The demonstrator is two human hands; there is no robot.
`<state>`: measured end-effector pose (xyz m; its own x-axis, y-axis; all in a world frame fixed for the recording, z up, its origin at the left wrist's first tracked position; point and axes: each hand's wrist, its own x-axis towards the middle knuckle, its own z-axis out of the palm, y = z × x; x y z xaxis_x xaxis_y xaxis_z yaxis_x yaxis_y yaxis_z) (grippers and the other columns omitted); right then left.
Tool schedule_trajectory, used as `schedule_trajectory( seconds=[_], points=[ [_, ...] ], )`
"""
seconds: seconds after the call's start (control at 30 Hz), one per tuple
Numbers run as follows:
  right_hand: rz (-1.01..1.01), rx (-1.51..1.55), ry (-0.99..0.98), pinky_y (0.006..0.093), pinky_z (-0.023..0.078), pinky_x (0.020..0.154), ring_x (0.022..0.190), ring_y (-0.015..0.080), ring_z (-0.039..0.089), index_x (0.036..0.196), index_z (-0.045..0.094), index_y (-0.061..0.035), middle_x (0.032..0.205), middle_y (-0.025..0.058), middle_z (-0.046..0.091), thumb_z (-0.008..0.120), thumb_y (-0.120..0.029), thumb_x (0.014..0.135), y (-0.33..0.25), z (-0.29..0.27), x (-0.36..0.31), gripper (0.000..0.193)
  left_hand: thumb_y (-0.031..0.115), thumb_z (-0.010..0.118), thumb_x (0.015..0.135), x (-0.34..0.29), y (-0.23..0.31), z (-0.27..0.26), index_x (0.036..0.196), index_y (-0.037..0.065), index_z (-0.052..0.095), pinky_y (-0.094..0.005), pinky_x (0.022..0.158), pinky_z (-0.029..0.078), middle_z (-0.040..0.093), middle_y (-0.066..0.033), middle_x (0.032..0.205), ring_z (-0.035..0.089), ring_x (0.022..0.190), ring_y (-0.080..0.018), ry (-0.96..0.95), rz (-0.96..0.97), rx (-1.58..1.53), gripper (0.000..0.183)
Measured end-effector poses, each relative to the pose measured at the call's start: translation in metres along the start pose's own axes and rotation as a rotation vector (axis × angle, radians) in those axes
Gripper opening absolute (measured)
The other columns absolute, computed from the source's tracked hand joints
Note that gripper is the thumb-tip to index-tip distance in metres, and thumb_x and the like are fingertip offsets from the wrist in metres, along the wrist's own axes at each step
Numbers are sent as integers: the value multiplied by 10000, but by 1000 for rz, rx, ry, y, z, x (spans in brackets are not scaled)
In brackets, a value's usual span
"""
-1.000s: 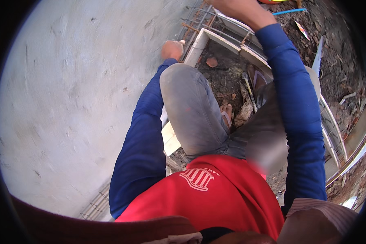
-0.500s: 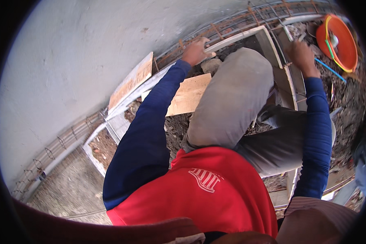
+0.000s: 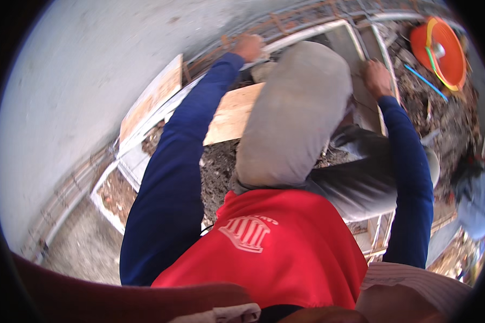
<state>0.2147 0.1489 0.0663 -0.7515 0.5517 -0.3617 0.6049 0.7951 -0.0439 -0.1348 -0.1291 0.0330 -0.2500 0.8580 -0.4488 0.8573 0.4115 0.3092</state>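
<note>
My left hand [image 3: 249, 48] lies at the light-edged form board [image 3: 302, 33] beside the grey wall, close to the rusty rebar [image 3: 277, 22]; its fingers are blurred. A grey stone [image 3: 263, 71] sits just below that hand. My right hand [image 3: 378, 78] is closed, its fingers curled over the grey boards at the right, where a thin metal bar [image 3: 359, 40] runs down to it. Whatever it grips is hidden under the fingers. Between my arms, a plywood piece [image 3: 231, 114] lies on the soil, partly behind my raised knee.
An orange bucket [image 3: 451, 56] with a yellow-green rim stands at the far right, a blue stick [image 3: 425, 82] beside it. Another plywood sheet [image 3: 153, 99] leans on the wall [image 3: 81, 81]. Blue cloth [image 3: 477, 207] shows at the right edge. Tied rebar [image 3: 73, 196] runs along the wall's foot.
The whole view has shifted, with the scene sliding left and up. My right hand has come in from beside the bucket to the boards. My left hand's spread fingers have drawn together.
</note>
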Motion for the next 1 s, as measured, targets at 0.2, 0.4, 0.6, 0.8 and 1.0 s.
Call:
schedule_trajectory(
  seconds=[0.2, 0.4, 0.6, 0.8, 1.0],
  points=[
    [-99, 12, 99, 505, 559, 835, 943, 408, 683, 971, 695, -11, 1056, 216, 665, 702, -273, 908, 2, -3, -8, 269, 369, 692, 883, -1, -9, -3, 1026, -65, 722, -512, 956, 526, 713, -287, 1070, 689, 1062, -430, -43, 3, -40, 459],
    [-83, -33, 171, 495, 567, 804, 922, 394, 692, 954, 688, -16, 1099, 227, 638, 683, -246, 917, -1, 9, -17, 233, 349, 638, 912, -1, -20, 9, 991, -62, 714, -527, 942, 525, 703, -304, 1079, 689, 1017, -456, 112, 207, -232, 425],
    [-5, -55, 118, 481, 568, 826, 977, 383, 689, 1008, 692, -19, 1149, 228, 622, 642, -242, 937, -13, 9, -15, 239, 360, 632, 927, -11, -13, 20, 1040, -17, 694, -514, 947, 518, 713, -250, 1071, 676, 1054, -429, 227, 115, -373, 398],
    [177, -52, 239, 496, 554, 836, 1017, 370, 671, 1058, 636, -29, 1173, 205, 585, 634, -236, 949, 5, 10, -31, 234, 528, 646, 888, -13, 65, 49, 1269, -13, 498, -569, 997, 470, 555, -275, 1271, 572, 1201, -442, 419, -16, -618, 678],
    [181, 300, 480, 470, 519, 710, 860, 337, 639, 1041, 549, -39, 962, 165, 601, 642, -213, 943, -75, 12, -79, 220, 719, 651, 845, 39, 170, 91, 1505, -19, 274, -640, 1047, 415, 365, -320, 1495, 454, 1347, -469, -328, -303, -1485, 1059]
  ],
)
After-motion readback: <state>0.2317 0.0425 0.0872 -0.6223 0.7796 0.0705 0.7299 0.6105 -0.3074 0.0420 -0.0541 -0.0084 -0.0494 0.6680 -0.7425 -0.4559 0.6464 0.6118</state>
